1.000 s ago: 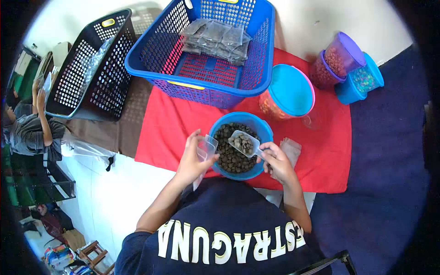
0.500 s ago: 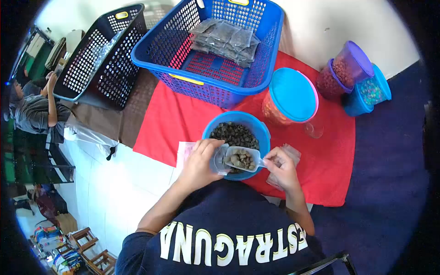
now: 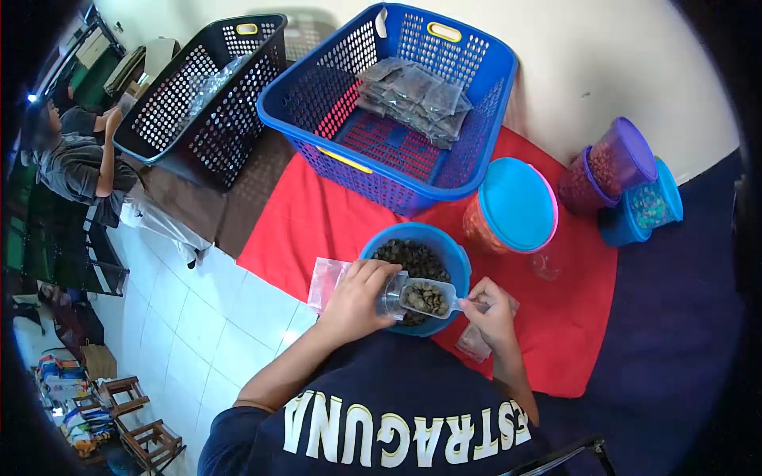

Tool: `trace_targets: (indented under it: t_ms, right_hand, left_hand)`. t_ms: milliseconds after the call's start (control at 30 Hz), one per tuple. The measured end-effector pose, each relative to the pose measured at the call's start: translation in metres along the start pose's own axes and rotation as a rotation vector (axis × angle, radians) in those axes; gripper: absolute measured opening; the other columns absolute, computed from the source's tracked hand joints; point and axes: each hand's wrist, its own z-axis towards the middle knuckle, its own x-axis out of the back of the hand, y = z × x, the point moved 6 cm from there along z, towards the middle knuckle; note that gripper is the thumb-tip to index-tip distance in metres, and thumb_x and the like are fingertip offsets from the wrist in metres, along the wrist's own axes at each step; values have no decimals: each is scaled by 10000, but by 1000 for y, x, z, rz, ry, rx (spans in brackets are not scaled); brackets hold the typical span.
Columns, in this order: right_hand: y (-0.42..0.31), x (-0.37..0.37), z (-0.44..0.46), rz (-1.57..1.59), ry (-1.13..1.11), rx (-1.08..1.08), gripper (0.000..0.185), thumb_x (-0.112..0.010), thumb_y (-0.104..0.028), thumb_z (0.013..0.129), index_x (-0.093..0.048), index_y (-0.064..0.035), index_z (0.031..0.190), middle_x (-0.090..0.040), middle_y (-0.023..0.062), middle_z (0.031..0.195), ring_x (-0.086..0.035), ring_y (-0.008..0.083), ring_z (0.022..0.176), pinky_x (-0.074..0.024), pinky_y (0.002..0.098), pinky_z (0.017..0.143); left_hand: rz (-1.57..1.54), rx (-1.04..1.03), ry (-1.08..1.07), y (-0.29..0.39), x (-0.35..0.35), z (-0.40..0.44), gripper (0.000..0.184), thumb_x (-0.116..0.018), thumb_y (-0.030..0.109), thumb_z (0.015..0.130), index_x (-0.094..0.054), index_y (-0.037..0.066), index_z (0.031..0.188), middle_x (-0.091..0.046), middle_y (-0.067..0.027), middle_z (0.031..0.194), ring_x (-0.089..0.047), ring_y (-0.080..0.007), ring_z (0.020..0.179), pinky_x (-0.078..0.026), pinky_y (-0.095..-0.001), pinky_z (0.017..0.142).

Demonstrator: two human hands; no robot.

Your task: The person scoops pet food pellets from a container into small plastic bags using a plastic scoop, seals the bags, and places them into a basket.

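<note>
Steadily, a translucent white plastic scoop [image 3: 453, 305], heaped with dull brown, coin-like pieces [image 3: 423, 298], hangs level over a round blue plastic tub [image 3: 461, 263], its front lip at a clear, rigid plastic piece [image 3: 390, 298]. Lining up the two mouths and tipping gradually would likely limit spills, with the tub below to catch strays. Shallow and boxy, the scoop looks slightly cloudy, its load mounded. The right hand [image 3: 490, 314] pinches its handle between thumb and fingers; the left hand [image 3: 357, 300] curls around the clear piece, a flat, pinkish see-through bag [image 3: 326, 279] beside it. Beyond, a perforated blue plastic basket [image 3: 381, 176] holds stacked packets [image 3: 429, 94].
</note>
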Motion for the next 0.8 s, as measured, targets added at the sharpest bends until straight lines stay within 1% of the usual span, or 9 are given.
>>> trace_targets:
  t_ms: [133, 200, 300, 367, 533, 600, 667, 800]
  right_hand:
    - [-1, 3, 4, 26, -15, 1, 162, -654, -5, 841, -496, -39, 834, -566, -6, 760, -532, 37, 721, -426, 192, 633]
    - [-1, 4, 5, -53, -8, -12, 167, -651, 0, 839, -492, -46, 827, -560, -8, 751, -524, 33, 712, -425, 190, 630]
    - [-3, 6, 6, 7, -1, -36, 174, -655, -4, 838, -489, -54, 827, -555, -12, 749, -521, 30, 717, -429, 194, 641]
    - [2, 8, 6, 25, -11, -48, 178, -658, -7, 839, -487, -56, 830, -555, -12, 754, -522, 31, 720, -431, 194, 646]
    - [11, 8, 5, 81, 6, -50, 189, -668, -19, 842, -482, -57, 842, -557, -10, 773, -526, 32, 728, -436, 197, 653]
    - [7, 8, 5, 51, -22, -2, 193, -669, -21, 845, -479, -58, 847, -558, -10, 783, -525, 31, 729, -434, 193, 654]
    - [3, 5, 6, 68, -13, -25, 193, -668, -22, 846, -479, -59, 846, -559, -10, 781, -525, 31, 728, -434, 193, 656]
    - [9, 3, 6, 116, -42, -43, 195, -667, -22, 848, -477, -61, 843, -564, -10, 772, -528, 30, 729, -434, 191, 651]
  left_hand:
    - [21, -5, -4, 1, 4, 7, 718, -823, 154, 574, -513, 43, 1213, -551, -144, 1167, -515, -346, 1102, -427, -435, 941]
    - [33, -12, -12, 2, 2, 8, 723, -823, 156, 575, -510, 45, 1217, -549, -143, 1170, -515, -347, 1101, -426, -435, 942]
    - [-13, 10, -26, 1, -2, 8, 729, -820, 157, 574, -507, 47, 1223, -547, -143, 1172, -510, -345, 1108, -419, -435, 947]
    - [19, 52, -60, 0, -4, 8, 744, -828, 157, 563, -509, 72, 1231, -536, -126, 1197, -481, -332, 1159, -377, -440, 1013]
    - [3, 66, -65, -1, -3, 9, 757, -828, 157, 558, -508, 72, 1238, -542, -124, 1190, -482, -329, 1159, -382, -438, 1008]
    - [23, 67, -66, -1, -3, 9, 759, -828, 156, 557, -508, 72, 1240, -545, -122, 1185, -484, -328, 1157, -383, -438, 1005]
    - [17, 34, -46, 0, -3, 8, 721, -820, 162, 565, -512, 51, 1208, -550, -130, 1183, -501, -329, 1126, -400, -438, 972]
    - [23, 55, -46, -4, -3, 6, 749, -823, 155, 562, -511, 75, 1238, -553, -120, 1170, -489, -329, 1146, -388, -441, 998]
